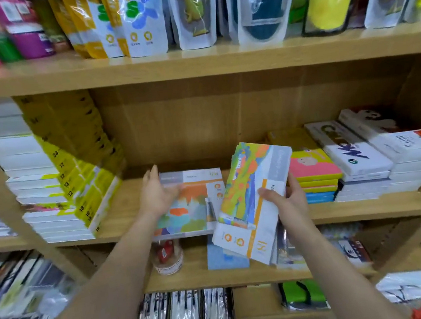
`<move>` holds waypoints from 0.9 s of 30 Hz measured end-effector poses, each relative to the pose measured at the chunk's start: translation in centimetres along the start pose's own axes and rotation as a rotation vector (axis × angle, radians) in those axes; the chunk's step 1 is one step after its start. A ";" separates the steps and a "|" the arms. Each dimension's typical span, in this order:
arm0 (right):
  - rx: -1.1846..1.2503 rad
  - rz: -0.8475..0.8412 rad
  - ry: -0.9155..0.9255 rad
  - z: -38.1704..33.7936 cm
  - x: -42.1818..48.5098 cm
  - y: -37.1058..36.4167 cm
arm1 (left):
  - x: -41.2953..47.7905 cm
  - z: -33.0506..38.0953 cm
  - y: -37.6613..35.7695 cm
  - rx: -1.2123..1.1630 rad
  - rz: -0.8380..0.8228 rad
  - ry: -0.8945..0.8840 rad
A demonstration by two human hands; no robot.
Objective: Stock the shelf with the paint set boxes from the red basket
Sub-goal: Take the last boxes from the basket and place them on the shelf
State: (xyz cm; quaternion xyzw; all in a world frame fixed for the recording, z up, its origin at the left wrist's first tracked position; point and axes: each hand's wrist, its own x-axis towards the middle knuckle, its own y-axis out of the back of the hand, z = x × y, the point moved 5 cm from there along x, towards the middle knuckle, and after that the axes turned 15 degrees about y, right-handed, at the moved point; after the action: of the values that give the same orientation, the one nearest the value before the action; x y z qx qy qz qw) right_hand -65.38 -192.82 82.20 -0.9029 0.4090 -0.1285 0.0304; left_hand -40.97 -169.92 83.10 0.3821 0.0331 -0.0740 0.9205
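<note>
Left hand [156,193] spread on flat paint set box [193,205]; right hand [290,197] — at 3 o'clock — grips tilted box [253,201].

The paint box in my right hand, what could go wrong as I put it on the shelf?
The tilted paint box is held by right hand at one edge only, so it may slip. The flat box already overhangs the shelf edge under left hand; a nudge could tip it off.
</note>
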 end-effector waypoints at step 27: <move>-0.050 -0.078 -0.225 4.0 9.7 -7.7 | -8.4 0.4 -7.8 -0.134 -0.389 -0.172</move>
State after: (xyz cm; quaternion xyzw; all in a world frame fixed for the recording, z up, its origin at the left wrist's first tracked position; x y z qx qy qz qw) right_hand -52.58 -195.20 81.57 -0.9273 0.3707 -0.0173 0.0483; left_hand -50.48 -174.74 78.94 0.2990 0.0324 -0.2803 0.9116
